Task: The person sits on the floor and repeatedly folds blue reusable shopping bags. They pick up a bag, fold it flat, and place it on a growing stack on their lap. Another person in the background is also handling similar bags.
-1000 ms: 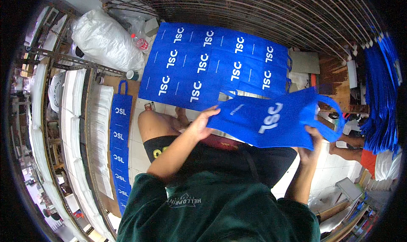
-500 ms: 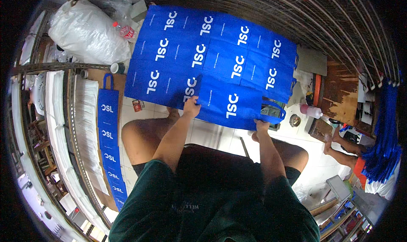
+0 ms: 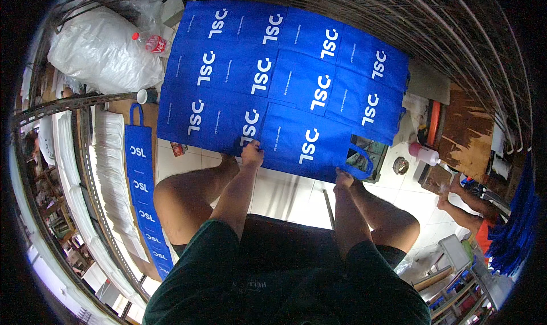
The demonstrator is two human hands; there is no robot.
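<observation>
Blue rectangular fabric bag (image 3: 293,134) lowered from midair into near row. Your left hand (image 3: 252,154) at left corner, pinch unclear; right hand (image 3: 344,178) pinches right corner. Uneven pull could skew it over adjoining blue bags (image 3: 220,104).

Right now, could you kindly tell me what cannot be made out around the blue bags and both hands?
- Head view: what lies directly beneath the blue bags, hidden by them.
- Head view: palms of the left hand and right hand, hidden by their backs.
- Head view: the bags' thin side print, too small.
- Head view: the other person's upper body, hidden by hanging blue fabric and the dark rim.
</observation>
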